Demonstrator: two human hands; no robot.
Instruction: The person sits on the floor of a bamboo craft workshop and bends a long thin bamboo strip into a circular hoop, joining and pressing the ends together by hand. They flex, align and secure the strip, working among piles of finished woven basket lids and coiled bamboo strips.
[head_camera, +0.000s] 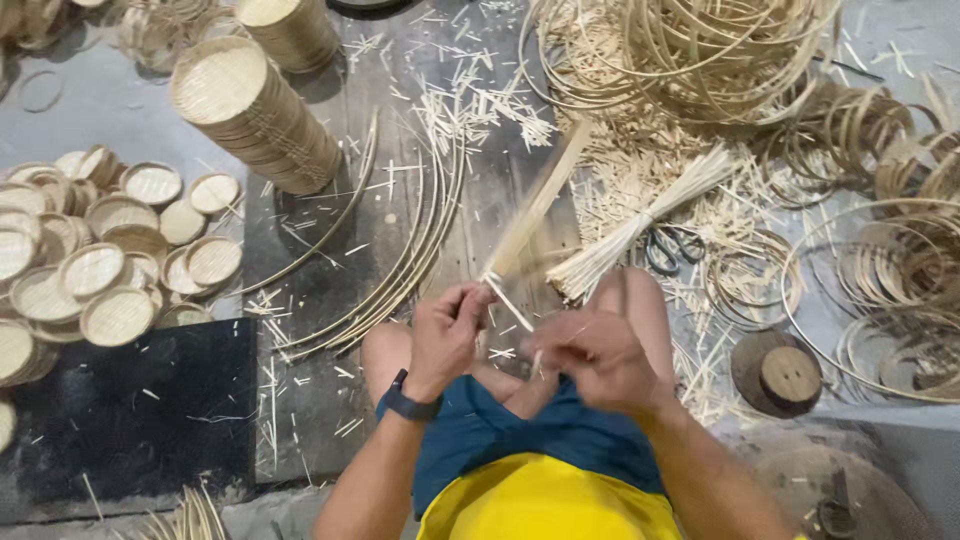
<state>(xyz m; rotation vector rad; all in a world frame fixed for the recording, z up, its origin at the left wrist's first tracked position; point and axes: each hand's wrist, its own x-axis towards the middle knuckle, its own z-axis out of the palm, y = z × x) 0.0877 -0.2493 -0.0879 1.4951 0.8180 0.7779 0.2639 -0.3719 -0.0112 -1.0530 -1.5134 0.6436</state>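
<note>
left hand (447, 330) pinches bamboo strips (528, 220) | right hand (590, 355) closed, contents unclear, blurred | risk: thin strips snap or slip

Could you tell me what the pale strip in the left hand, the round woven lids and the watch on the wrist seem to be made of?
The pale flat strip held by the left hand looks like split bamboo, raw and matte; it is motion-blurred. The small round woven lids show a straw-coloured plaited weave in thin bent rims, probably bamboo too. The dark wristwatch has a smooth matte band, likely rubber or plastic.
</note>
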